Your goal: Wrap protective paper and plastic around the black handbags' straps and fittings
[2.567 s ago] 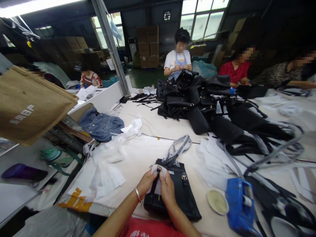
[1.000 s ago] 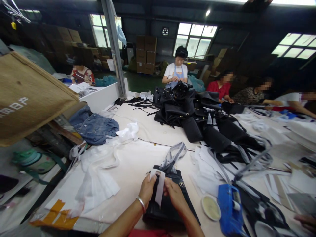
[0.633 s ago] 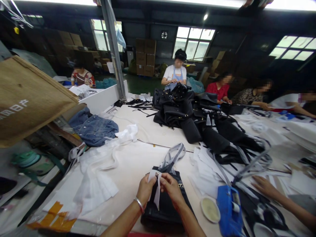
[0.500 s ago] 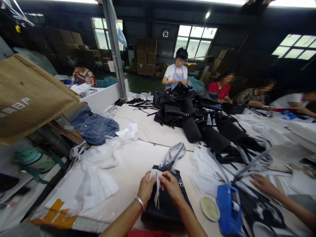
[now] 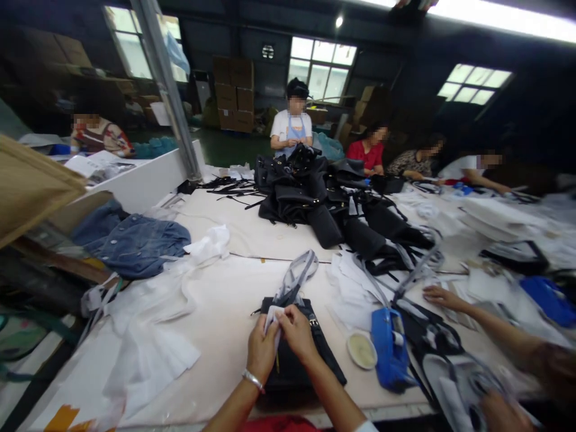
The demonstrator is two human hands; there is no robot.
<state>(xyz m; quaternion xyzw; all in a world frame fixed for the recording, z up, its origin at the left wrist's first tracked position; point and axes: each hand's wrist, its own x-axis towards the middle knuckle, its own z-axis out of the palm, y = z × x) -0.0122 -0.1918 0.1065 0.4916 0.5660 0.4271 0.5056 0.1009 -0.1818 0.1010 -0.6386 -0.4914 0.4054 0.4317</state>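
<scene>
A black bag [image 5: 306,357] with a buckle lies flat on the table in front of me, its grey-wrapped handles [image 5: 297,273] pointing away. Over its upper part, my left hand [image 5: 261,345] pinches a small white strip of paper or thin fabric [image 5: 273,313]. My right hand [image 5: 294,330] closes its fingertips on the same white piece, close against the left. Below the hands a gold-coloured zip pull [image 5: 278,363] shows on the bag. The fingers hide much of the white piece.
To the right are a dish of pale paste [image 5: 361,350], a blue dispenser [image 5: 389,351] and a co-worker's hand [image 5: 443,297]. Black bags [image 5: 310,204] are heaped ahead. White sheets [image 5: 153,342] and a denim garment [image 5: 135,240] lie left, near a metal post [image 5: 168,90].
The view has swung to the right, so the scene sits further left. My hands have come closer together, and the white strip hangs less visibly between them. The co-worker's second hand now shows.
</scene>
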